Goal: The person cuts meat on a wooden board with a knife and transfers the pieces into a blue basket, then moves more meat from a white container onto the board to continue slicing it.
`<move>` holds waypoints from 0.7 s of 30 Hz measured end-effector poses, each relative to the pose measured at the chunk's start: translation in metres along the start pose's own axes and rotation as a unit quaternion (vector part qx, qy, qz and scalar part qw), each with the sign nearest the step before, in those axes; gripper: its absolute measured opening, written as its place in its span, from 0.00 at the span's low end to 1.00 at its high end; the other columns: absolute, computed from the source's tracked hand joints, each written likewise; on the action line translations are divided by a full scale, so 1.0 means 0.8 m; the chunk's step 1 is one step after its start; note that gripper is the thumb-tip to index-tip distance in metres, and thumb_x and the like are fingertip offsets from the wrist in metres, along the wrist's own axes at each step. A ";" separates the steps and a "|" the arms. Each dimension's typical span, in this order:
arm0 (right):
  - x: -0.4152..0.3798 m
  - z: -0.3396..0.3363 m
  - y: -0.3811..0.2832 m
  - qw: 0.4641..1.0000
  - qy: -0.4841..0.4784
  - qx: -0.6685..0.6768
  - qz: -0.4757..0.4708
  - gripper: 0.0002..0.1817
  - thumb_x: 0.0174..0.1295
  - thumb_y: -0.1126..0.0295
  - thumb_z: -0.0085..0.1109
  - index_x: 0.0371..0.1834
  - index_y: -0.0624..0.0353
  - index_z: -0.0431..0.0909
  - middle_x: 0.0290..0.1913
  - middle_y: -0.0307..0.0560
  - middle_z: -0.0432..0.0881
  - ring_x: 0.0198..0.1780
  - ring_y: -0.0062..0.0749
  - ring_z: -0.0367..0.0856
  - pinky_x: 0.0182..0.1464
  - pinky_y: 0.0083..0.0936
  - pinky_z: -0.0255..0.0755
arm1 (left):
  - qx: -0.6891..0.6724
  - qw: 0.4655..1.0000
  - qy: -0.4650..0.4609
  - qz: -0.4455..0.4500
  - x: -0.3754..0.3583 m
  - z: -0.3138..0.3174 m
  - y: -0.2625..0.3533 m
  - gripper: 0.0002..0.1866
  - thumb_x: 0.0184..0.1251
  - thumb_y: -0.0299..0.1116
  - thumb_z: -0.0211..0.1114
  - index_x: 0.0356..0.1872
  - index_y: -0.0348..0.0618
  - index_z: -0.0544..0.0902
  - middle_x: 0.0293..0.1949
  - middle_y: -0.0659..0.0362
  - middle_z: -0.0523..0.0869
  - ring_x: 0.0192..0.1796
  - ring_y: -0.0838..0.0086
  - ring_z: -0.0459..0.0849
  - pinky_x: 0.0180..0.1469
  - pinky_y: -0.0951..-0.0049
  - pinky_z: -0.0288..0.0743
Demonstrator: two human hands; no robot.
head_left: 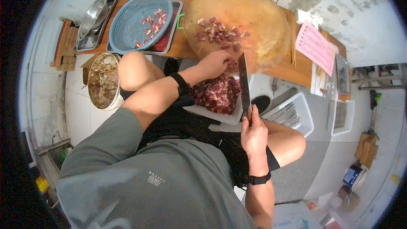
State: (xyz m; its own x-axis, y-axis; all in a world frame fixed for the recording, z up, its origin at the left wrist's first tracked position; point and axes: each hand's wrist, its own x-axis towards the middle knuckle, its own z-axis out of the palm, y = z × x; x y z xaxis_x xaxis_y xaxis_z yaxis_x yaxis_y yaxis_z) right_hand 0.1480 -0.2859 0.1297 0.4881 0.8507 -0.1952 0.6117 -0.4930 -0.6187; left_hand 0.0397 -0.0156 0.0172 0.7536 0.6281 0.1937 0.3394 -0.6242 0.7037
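My right hand (254, 135) is closed round the handle of a cleaver (243, 82), whose blade points up toward the round wooden chopping board (263, 21). At the board's near edge my left hand (218, 62) has its fingers pressed together on a small piece of meat (230, 63), just left of the blade. Several dark red meat pieces (218, 34) lie scattered on the board. Below my left hand, a white tub (227, 117) holds a heap of cut meat (217, 95).
A blue basket (121, 24) with some meat pieces stands at the back left, beside metal bowls (94, 16). A stained bucket (104, 82) is by my left knee. On the right are a white bin of skewers (306, 114) and a pink paper (316, 46).
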 end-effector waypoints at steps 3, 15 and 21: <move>0.003 0.004 -0.004 1.000 -0.014 -0.003 0.003 0.25 0.69 0.71 0.60 0.68 0.65 0.72 0.48 0.66 0.85 0.50 0.59 0.86 0.50 0.44 0.80 | 0.016 1.000 -0.016 0.009 0.000 0.005 0.007 0.12 0.64 0.28 0.60 0.46 0.36 0.84 0.44 0.41 0.86 0.51 0.44 0.82 0.53 0.51 0.77; -0.028 -0.032 0.007 0.998 -0.018 0.055 -0.026 0.25 0.67 0.72 0.62 0.68 0.63 0.74 0.47 0.65 0.87 0.48 0.57 0.88 0.50 0.42 0.82 | 0.019 0.985 -0.139 -0.099 -0.002 -0.033 -0.003 0.14 0.66 0.33 0.64 0.49 0.41 0.86 0.46 0.46 0.88 0.52 0.48 0.85 0.56 0.54 0.80; -0.022 -0.018 0.017 0.997 0.016 0.059 -0.037 0.26 0.66 0.71 0.63 0.68 0.63 0.74 0.43 0.64 0.87 0.44 0.57 0.88 0.47 0.42 0.81 | 0.158 0.985 -0.027 -0.066 0.060 -0.030 -0.009 0.13 0.68 0.33 0.61 0.49 0.40 0.83 0.45 0.47 0.82 0.54 0.50 0.82 0.56 0.55 0.79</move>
State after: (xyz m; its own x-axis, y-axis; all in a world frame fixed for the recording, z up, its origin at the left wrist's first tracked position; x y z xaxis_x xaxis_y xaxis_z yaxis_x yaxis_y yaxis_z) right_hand 0.1568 -0.3099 0.1355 0.4641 0.8773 -0.1223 0.5699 -0.4015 -0.7169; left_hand 0.0602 0.0303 0.0380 0.7177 0.6926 0.0718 0.5879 -0.6579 0.4707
